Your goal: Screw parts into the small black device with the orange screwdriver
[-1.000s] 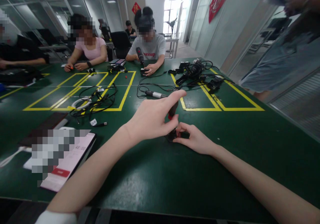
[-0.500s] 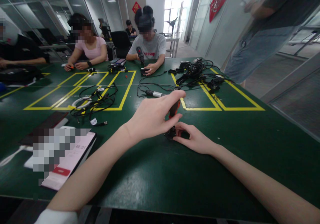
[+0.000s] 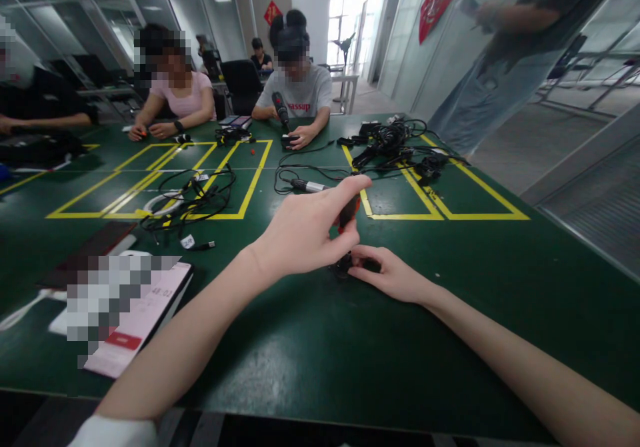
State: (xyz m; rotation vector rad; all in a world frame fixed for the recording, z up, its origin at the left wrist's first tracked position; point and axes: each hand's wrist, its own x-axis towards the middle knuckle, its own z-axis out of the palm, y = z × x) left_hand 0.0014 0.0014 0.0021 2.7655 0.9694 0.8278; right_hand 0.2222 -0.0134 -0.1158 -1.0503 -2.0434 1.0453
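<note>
My left hand (image 3: 310,227) is wrapped round an upright black and orange screwdriver-like tool (image 3: 349,215), with the thumb and a finger showing on its near side. The tool's lower end points down at a small black part (image 3: 343,265) on the green table. Low and to the right, my right hand (image 3: 387,274) pinches the edge of that black part between thumb and fingers. The part's details are dark and partly hidden by my hands.
Behind my hands lies a cable with a silver and black barrel (image 3: 307,186). Tangled black cables (image 3: 390,144) sit at the back right, more (image 3: 200,197) at the left. A phone (image 3: 145,320) lies near left. People sit across the green table (image 3: 280,380); one stands at right.
My hands hold nearly the same pose, the left fingers shifted slightly on the tool. The standing person at the right has moved a little to the left.
</note>
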